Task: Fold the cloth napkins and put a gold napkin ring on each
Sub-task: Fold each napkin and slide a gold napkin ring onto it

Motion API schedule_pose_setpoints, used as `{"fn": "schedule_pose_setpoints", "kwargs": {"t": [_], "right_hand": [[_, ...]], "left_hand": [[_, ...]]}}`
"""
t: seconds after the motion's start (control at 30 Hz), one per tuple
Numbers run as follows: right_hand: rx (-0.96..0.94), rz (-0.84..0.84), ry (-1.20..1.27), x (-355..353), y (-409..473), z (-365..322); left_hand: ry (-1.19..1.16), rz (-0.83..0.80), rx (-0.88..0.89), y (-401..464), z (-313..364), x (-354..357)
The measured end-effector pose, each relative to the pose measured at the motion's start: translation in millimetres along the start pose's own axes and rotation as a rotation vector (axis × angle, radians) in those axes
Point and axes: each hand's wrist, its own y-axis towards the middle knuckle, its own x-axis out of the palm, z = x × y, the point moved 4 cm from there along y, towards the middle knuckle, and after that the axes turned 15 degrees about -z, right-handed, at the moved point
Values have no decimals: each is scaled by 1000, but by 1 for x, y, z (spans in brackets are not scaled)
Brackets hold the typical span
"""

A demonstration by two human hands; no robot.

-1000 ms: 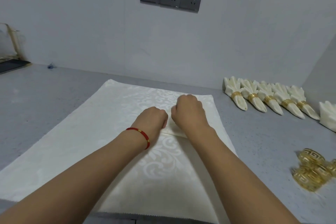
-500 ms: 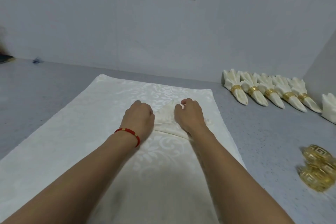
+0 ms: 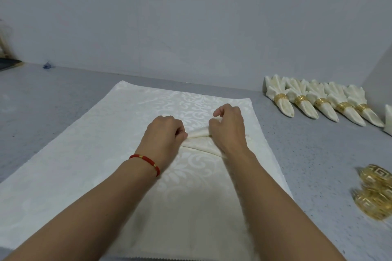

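Pinching a raised fold of a small cream napkin (image 3: 198, 133) from either end, both hands work near the middle of a large cream patterned cloth (image 3: 95, 154) spread flat on the grey counter (image 3: 318, 165). The left hand (image 3: 163, 133), with a red cord bracelet (image 3: 146, 162) at its wrist, has its fingers curled onto the left end of the fold. The right hand (image 3: 229, 127) grips the right end between thumb and curled fingers, its index finger lifted a little. The lower part of the napkin lies flat beneath both hands; its exact outline is hard to make out against the cloth. Along the wall to the right, five finished napkins (image 3: 322, 104) lie in a row, each with a gold ring. Loose gold rings (image 3: 375, 190) are piled near the counter's right edge, somewhat blurred.
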Motion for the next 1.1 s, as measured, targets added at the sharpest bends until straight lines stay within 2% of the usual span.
{"fn": "schedule_pose_setpoints", "kwargs": {"t": [0.07,0.13,0.2,0.27,0.37,0.6,0.73,0.83,0.97,1.1], "right_hand": [[-138,20,-299,1,-3,-8],[-289,16,-477,0,-7,-16],[-437,-68,-569,0,-15,-24],[-480,-207,-569,-5,-21,-27],[-404,-418,-537,-19,-21,-20],[-258,-664,-454,-32,-2,-17],[-152,-754,-623,-26,21,-26],[-47,-917,-688,-25,28,-33],[52,-959,-791,-28,34,-34],[61,-999,-889,-24,39,-38]], "left_hand": [[68,-14,35,1,1,2],[120,-16,83,1,2,4],[152,-9,130,0,3,6],[185,-7,145,0,4,6],[238,-14,141,1,4,8],[95,-64,51,6,-7,5],[-87,-126,29,8,-14,4],[-176,-124,46,8,-11,3],[-249,-152,12,10,-11,6],[-152,-246,15,15,-6,8]]}}
